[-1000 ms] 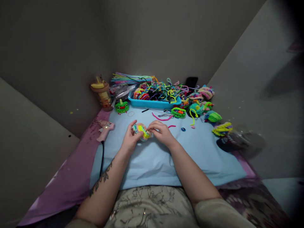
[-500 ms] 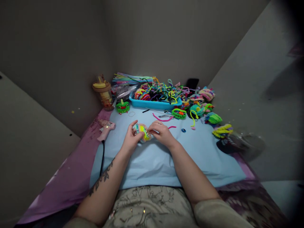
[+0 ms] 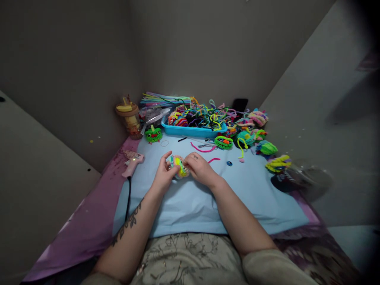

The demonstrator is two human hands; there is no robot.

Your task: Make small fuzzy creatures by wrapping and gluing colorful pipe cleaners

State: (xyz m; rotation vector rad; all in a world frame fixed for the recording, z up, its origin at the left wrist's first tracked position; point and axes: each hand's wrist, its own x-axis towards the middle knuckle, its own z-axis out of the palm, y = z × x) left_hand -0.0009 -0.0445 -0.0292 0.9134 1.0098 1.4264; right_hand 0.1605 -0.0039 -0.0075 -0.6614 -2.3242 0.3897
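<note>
While resting on blue cloth point(image 3: 196, 206), left hand point(image 3: 162, 179) and right hand point(image 3: 201, 170) both pinch pipe-cleaner figure point(image 3: 179, 166) between fingertips; pink glue gun point(image 3: 132, 163) lies left, blue tray point(image 3: 192, 130) beyond.

Multicoloured pipe-cleaner coil point(image 3: 179, 166); pinched between both hands

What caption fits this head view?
Left hand and right hand hold a small yellow-and-pink pipe-cleaner figure over a light blue sheet before a blue plastic tray.
</note>
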